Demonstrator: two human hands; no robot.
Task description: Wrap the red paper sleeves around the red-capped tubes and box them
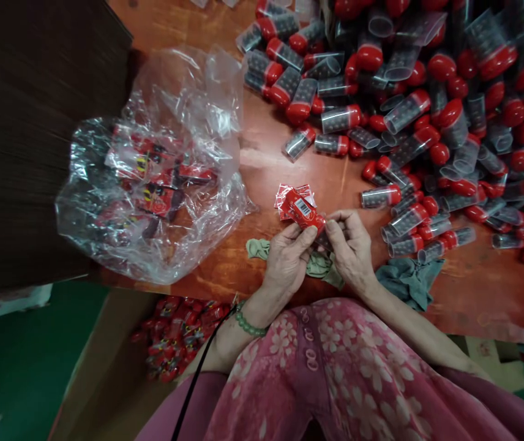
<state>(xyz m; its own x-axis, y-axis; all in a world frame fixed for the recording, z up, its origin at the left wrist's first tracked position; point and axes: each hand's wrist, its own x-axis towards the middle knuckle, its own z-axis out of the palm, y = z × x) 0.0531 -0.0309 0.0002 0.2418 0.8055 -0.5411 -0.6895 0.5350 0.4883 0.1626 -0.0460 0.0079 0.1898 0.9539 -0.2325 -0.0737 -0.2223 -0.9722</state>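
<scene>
My left hand grips a red printed wrapper with a white barcode label, its thumb pressed on the lower end. My right hand pinches the wrapper's right end between thumb and fingers. Just beyond the held wrapper, a few flat red-and-white printed pieces lie on the table. Under and beside my hands are crumpled pale green cloths. A large heap of clear tubes with red caps spreads over the back and right.
On the wooden table, an open clear plastic bag holds red printed packets at the left. A dark cloth lies near the front edge. Below the edge, a cardboard box holds many red packets. A dark panel stands far left.
</scene>
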